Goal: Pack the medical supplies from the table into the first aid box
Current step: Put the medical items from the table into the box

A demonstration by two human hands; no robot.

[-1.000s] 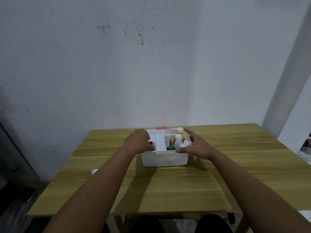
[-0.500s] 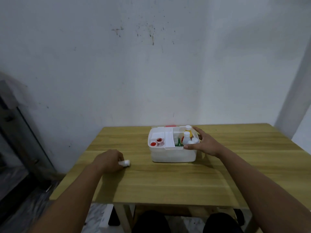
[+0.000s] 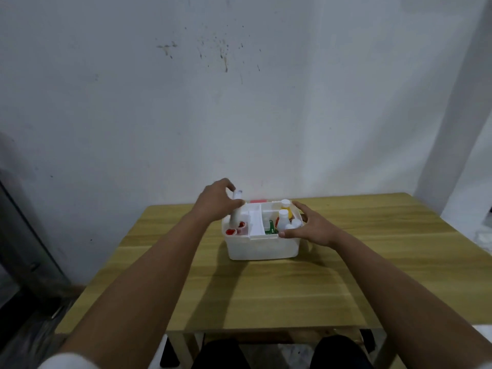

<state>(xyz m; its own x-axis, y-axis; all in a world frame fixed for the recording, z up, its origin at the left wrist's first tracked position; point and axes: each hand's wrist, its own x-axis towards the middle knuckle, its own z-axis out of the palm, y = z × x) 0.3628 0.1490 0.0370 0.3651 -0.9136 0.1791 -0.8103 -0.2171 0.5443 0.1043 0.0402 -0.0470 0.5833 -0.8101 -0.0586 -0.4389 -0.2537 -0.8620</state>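
Box (image 3: pixel 262 247): bottles (image 3: pixel 283 218) right compartment; left hand (image 3: pixel 217 202) lowering tube (image 3: pixel 235 209) left compartment.

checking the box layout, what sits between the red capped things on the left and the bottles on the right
In the head view, a white divider tray spans the first aid box between the red-capped items and the bottles, with a green packet beside it.

Wooden table (image 3: pixel 266 294) bearing one white first aid box (image 3: pixel 262 246).

Light, yellowish wood-grain top, set close to the wall; pale legs visible beneath the near edge. Open-topped box standing upright on the far half of the top, roughly centred between the left and right edges, well back from the near edge. Shadow cast toward the near edge from the box.
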